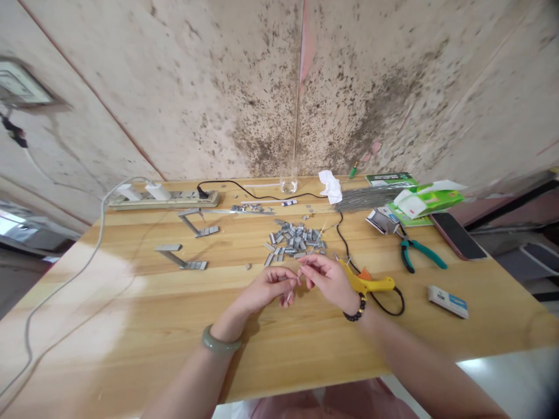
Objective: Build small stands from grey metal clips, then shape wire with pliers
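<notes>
My left hand [271, 284] and my right hand [328, 280] meet above the front middle of the table, fingertips pinched together. Between them runs a thin, pale wire-like strand [317, 240], slanting up to the right; its exact kind is too small to make out. Just beyond my fingers lies a heap of small grey metal pieces [297, 237]. A yellow tool that looks like a glue gun [376, 284], with an orange trigger and black cord, rests beside my right hand, which partly hides it.
Two grey angular assemblies [181, 259] stand left. Behind are a power strip [174, 199], a clear glass [289, 183], crumpled tissue [331, 187] and a bundle of grey wires [371, 196]. Rightward lie teal-handled pliers [421, 254], a phone [457, 235], a tissue pack [430, 199] and a small box [448, 301].
</notes>
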### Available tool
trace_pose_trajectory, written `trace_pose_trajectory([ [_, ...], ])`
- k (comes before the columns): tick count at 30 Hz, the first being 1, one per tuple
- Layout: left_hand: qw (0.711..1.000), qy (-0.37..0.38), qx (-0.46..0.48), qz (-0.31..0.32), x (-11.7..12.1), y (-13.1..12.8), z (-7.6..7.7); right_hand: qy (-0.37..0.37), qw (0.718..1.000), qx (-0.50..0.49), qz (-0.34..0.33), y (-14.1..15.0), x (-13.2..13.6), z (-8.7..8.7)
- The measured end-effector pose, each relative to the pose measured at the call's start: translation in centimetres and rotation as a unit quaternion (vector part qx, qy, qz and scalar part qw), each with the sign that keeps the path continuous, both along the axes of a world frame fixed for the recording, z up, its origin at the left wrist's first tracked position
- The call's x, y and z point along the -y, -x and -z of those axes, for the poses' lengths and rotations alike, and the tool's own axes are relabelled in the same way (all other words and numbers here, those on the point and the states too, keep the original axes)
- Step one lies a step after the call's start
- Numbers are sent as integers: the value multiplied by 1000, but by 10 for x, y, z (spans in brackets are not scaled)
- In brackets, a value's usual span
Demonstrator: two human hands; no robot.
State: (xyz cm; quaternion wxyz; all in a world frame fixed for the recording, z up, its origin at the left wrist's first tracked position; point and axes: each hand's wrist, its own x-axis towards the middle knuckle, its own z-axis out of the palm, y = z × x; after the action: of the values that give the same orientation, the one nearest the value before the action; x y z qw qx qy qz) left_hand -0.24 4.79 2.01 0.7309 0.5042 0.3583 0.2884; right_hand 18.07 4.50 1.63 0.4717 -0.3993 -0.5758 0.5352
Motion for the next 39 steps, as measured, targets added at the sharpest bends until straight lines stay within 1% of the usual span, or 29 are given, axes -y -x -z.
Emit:
trace_pose_trajectory([
  [7, 1000, -16, -23, -12, -1, 1, 0, -8, 1000, 10, 10, 0, 1, 0],
  [14, 998, -24, -44, -44, 0, 0, 5, -35, 998, 27, 33, 1, 4, -3],
  [17, 996, -34, -43, -64, -1, -1, 7, -60, 996, 48, 44, 1, 5, -2],
  [20, 995, -47, -50, -74, -2, -2, 4, -93, 991, 78, 53, 0, 6, -2],
  [23, 993, -57, -62, -83, -3, -4, 0, -128, 984, 108, 57, 0, 8, -3],
  [26, 990, -59, -62, -108, -3, -6, 0, -168, 975, 133, 60, 1, 9, -5],
  [30, 988, -32, -50, -140, -2, -11, 3, -209, 963, 162, 50, 2, 9, -5],
  [34, 985, 34, -20, -167, -2, -14, 5, -231, 956, 178, 28, 1, 7, -2],
  [37, 981, 77, 19, -177, -4, -13, 5, -215, 957, 192, 22, 0, 6, 3],
  [39, 977, 98, 48, -185, -4, -11, 4, -196, 959, 204, 3, 0, 6, 7],
])
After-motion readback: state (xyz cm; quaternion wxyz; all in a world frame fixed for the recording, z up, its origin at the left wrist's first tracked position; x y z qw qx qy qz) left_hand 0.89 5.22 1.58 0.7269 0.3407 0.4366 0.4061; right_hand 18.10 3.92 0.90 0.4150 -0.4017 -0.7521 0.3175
